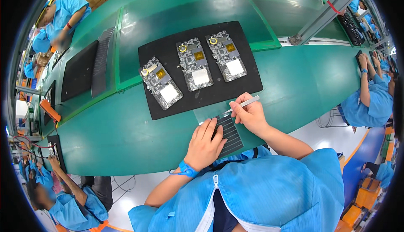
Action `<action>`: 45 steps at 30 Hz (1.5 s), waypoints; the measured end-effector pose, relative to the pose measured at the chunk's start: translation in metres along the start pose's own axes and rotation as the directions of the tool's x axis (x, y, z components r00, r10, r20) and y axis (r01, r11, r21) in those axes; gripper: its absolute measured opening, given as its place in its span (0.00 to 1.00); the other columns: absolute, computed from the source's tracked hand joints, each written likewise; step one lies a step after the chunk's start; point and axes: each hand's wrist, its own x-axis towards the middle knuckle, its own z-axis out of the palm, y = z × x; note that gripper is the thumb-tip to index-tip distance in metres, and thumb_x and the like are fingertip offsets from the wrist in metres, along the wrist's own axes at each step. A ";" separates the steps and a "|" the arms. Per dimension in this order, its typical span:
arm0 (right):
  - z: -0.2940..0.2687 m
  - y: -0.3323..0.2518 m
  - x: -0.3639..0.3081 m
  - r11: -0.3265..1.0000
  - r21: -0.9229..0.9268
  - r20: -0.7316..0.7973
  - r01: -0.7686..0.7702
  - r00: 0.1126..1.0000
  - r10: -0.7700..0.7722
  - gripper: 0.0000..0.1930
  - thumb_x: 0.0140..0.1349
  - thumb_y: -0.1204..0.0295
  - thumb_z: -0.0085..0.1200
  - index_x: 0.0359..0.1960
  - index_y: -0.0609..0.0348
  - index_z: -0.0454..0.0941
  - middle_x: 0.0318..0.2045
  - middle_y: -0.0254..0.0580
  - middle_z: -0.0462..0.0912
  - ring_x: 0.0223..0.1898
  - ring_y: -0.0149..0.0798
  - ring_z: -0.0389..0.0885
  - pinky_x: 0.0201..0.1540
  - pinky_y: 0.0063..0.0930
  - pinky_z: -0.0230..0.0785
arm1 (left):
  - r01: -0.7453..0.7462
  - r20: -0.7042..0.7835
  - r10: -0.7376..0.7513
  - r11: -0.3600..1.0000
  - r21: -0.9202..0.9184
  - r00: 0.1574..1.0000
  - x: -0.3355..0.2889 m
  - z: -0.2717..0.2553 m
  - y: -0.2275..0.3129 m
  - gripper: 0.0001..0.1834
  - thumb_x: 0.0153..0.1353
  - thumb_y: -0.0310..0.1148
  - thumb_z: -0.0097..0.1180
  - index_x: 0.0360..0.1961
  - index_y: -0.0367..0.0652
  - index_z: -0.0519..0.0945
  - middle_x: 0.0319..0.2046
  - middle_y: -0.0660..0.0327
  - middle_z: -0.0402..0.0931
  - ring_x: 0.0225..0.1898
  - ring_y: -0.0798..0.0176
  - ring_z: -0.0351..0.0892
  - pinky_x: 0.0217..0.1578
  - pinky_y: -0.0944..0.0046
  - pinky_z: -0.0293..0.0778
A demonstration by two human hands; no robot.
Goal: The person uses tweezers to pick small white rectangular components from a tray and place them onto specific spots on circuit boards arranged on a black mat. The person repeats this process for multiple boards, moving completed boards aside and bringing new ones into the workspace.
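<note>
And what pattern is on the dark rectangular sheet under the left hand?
Thin pale parallel lines cross the sheet; best in head view.

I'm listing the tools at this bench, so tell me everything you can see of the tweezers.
The tweezers are slim and pale silver, smooth and metal-looking. The right hand grips them between thumb and fingers, which cover part of their length. They are held aslant: the broader back end sticks out up and to the right, while the narrow tip points down and left, by the upper edge of the dark striped sheet. Whether the tip touches anything is too small to tell.
</note>
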 end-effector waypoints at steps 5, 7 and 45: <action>0.006 0.000 -0.001 0.998 -0.063 -0.034 0.019 0.999 -0.021 0.10 0.63 0.67 0.55 0.31 0.60 0.71 0.19 0.33 0.77 0.18 0.21 0.75 0.19 0.16 0.66 | -0.034 0.025 0.034 0.999 0.009 0.999 0.002 0.000 -0.004 0.20 0.50 0.35 0.63 0.43 0.36 0.76 0.51 0.46 0.69 0.55 0.45 0.67 0.52 0.49 0.67; 0.007 0.003 -0.001 0.998 -0.061 -0.035 0.032 0.999 -0.034 0.11 0.63 0.67 0.56 0.31 0.61 0.71 0.19 0.33 0.77 0.19 0.21 0.75 0.19 0.16 0.66 | -0.044 0.036 0.043 0.999 0.012 0.998 0.003 0.000 -0.005 0.20 0.50 0.35 0.62 0.43 0.36 0.76 0.51 0.46 0.69 0.55 0.45 0.67 0.52 0.50 0.67; -0.051 -0.032 0.134 0.945 0.270 -0.112 0.183 0.981 -0.158 0.10 0.66 0.71 0.48 0.43 0.59 0.61 0.22 0.38 0.76 0.13 0.24 0.74 0.12 0.14 0.61 | -0.097 -0.102 0.124 0.967 0.234 0.987 0.130 0.032 -0.036 0.24 0.54 0.31 0.58 0.49 0.26 0.73 0.51 0.45 0.70 0.55 0.47 0.68 0.53 0.56 0.69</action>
